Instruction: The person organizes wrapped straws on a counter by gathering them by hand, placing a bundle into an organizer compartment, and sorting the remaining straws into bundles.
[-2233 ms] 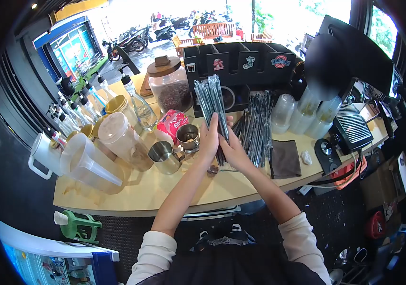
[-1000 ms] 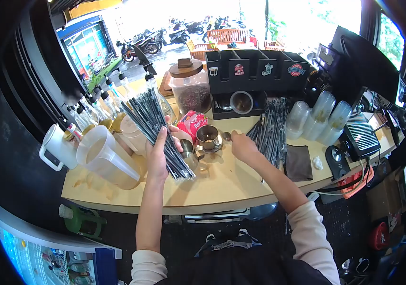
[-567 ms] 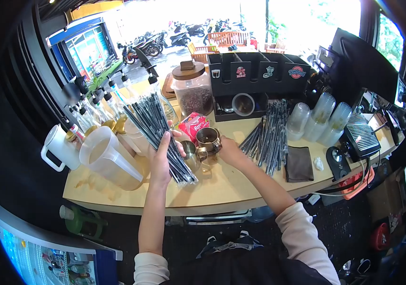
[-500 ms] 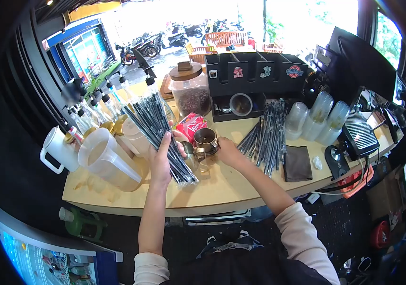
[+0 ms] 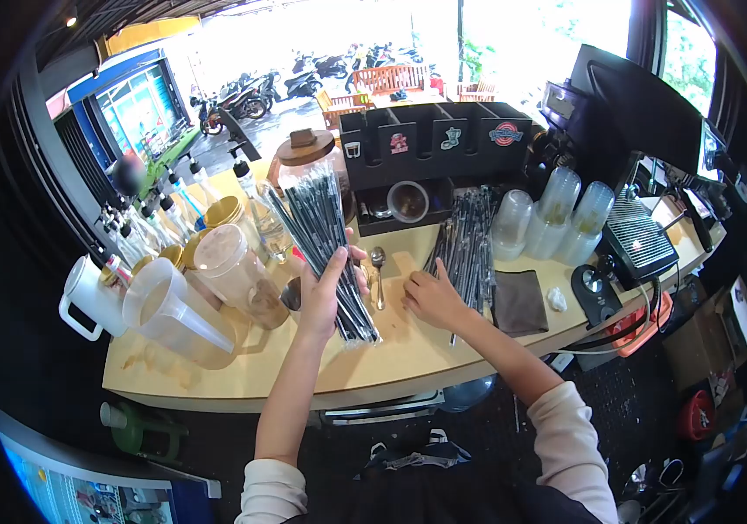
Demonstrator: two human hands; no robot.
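The left hand [image 5: 330, 293] is wrapped around a thick bundle of straws [image 5: 317, 223], thumb across the front and fingers showing on the far side, the bundle leaning with its upper end tipped left; the palm is hidden behind it. The right hand [image 5: 435, 299] is palm down with its fingers partly bent, just beside the left edge of a loose pile of straws [image 5: 471, 249]; its underside is out of sight, so whether it grips or touches anything cannot be told. Between the hands a spoon [image 5: 378, 271] lies on the tabletop [image 5: 277, 371]. Just left of the left hand, a metal cup [image 5: 290, 295] is mostly covered, only part of its side showing. Beyond that hand, the bundle blocks much of a jar [image 5: 292, 175] with a wooden lid [image 5: 306, 147]. Farther left stand a clear tub [image 5: 238, 275], a pitcher [image 5: 172, 310] and a white jug [image 5: 89, 297]; the bottles [image 5: 260, 210] behind overlap too much to separate. Ahead of both hands is a black organizer [image 5: 439, 144], with a cup [image 5: 408, 203] in its lower part, contents unclear. To the right of the right hand are a dark cloth [image 5: 520, 304], stacked plastic cups [image 5: 557, 214] and a crumpled white scrap [image 5: 556, 299].
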